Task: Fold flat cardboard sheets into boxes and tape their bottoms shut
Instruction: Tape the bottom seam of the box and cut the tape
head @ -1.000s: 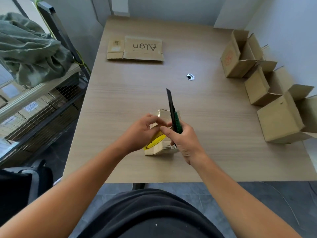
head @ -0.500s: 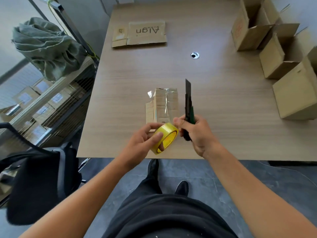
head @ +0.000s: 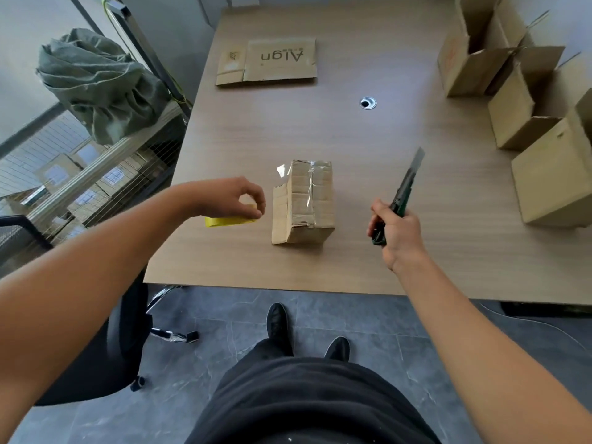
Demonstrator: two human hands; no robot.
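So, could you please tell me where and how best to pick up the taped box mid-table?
Probably from above, spanning its narrow width across the two long side walls at mid-length: the taped box sits bottom-up, longer than wide, nothing touching either long wall.

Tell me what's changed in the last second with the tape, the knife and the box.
The left hand carried the yellow tape roll off the taped box and down to the table on its left, fingers still on it. The right hand swung the utility knife out to the right, still gripping it. The box, flat sheet and finished boxes stayed put.
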